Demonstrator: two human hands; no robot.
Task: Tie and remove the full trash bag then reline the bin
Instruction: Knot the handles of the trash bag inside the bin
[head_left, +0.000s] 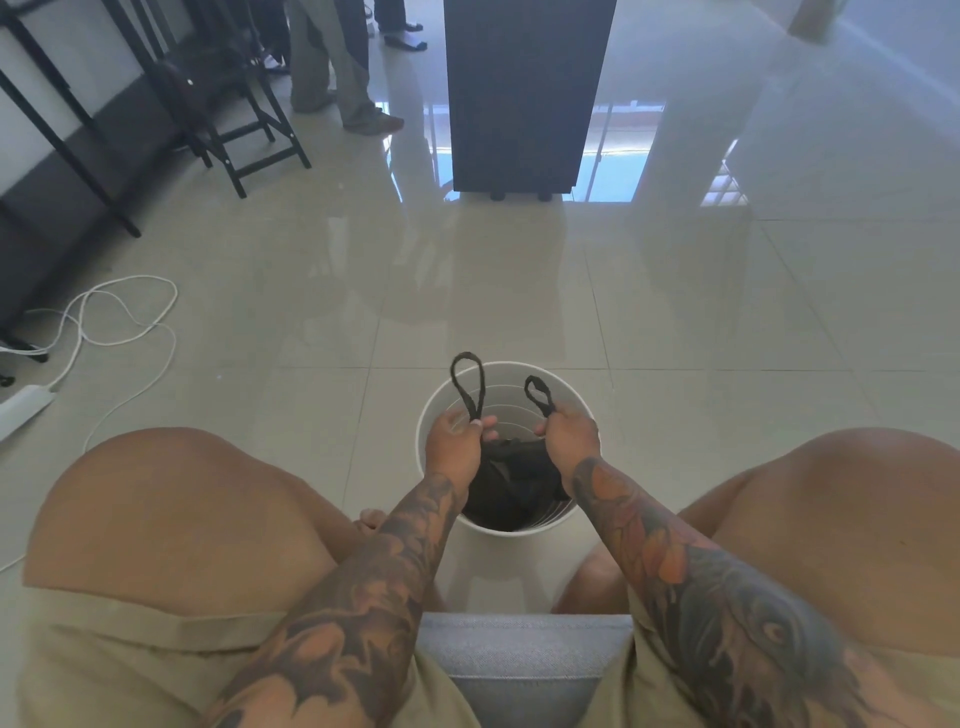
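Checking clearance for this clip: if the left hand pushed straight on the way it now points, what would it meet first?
Probably the far inner wall of the white bin. The left hand, gripping one black bag handle, points forward over the bin's mouth; depth is unclear, so it might pass above the rim.

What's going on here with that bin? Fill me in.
A seated person is working over a white bin on the tiled floor between their knees. The left hand and right hand each pinch one handle loop of the black trash bag, holding the loops up and apart. The handles are not yet tied, and the bag sits inside the bin.
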